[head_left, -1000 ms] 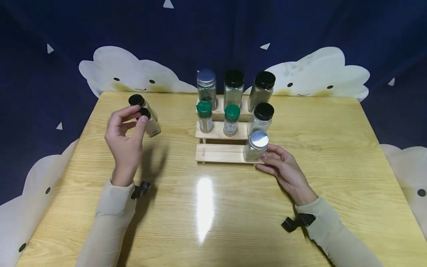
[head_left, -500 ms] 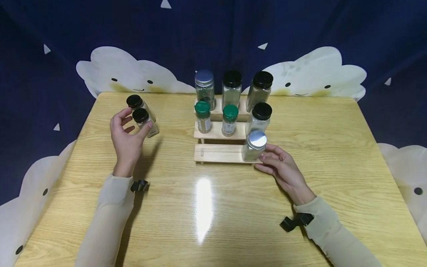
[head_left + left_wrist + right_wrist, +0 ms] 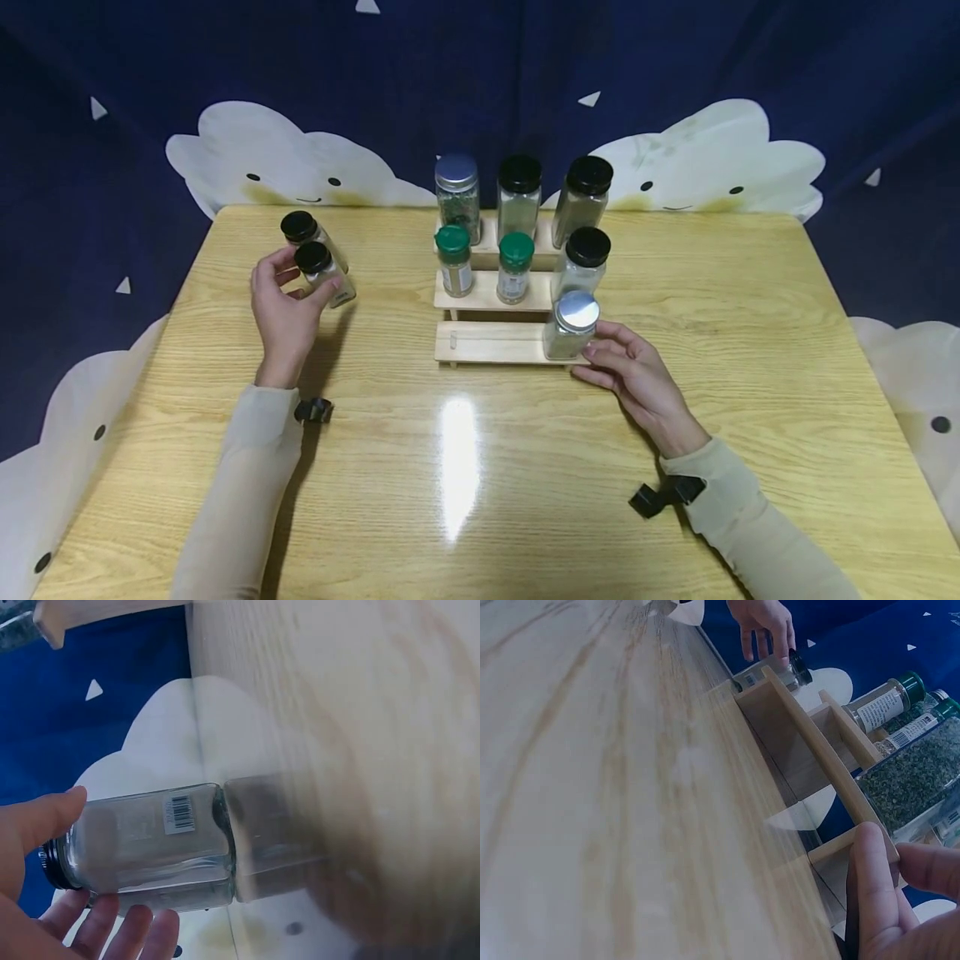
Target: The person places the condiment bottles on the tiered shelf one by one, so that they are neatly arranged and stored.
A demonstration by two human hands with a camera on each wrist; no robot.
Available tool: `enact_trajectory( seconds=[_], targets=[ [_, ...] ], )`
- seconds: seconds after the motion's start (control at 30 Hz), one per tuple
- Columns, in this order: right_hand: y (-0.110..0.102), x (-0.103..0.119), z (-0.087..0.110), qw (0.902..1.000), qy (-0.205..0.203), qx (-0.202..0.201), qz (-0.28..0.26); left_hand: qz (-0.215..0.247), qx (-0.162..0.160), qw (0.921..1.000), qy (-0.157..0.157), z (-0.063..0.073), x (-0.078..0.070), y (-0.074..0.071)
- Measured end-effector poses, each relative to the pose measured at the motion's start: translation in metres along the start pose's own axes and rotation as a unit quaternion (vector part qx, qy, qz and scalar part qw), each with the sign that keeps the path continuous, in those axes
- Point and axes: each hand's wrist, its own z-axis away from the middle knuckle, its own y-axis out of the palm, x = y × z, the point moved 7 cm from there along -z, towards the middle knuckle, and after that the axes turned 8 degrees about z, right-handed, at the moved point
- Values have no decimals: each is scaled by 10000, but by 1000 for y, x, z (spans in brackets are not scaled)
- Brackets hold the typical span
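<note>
At the left of the head view, two black-capped glass spice jars stand close together on the table. My left hand (image 3: 285, 312) holds the nearer jar (image 3: 341, 287), thumb on one side and fingers on the other. In the left wrist view the thumb lies near the cap of this clear jar (image 3: 150, 844), which bears a barcode label. My right hand (image 3: 637, 379) pinches the right end of the three-step wooden spice rack (image 3: 495, 342) at its lowest shelf. Right beside those fingers stands a silver-lidded jar (image 3: 573, 325) of green herbs, seen close in the right wrist view.
Behind the held jar is the other black-capped jar (image 3: 298, 227). Two small green-capped bottles (image 3: 456, 271) and a black-capped jar (image 3: 585, 262) fill the middle shelf. Three tall jars (image 3: 519, 200) line the top one, near the table's back edge and a dark blue curtain (image 3: 480, 75).
My left hand has gone from the nearer jar's cap down to around its body, the cap now showing above the fingers. The right hand stays at the rack's end.
</note>
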Motion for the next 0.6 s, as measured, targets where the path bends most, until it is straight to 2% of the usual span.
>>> enact_trajectory(
  seconds=[0.23, 0.6],
  targets=[
    [1, 1, 0, 10000, -41, 40, -81, -233, -8, 9997, 50, -3, 3, -1],
    [1, 1, 0, 9998, -61, 58, -162, -450, -26, 9988, 174, -4, -1, -2]
  ],
)
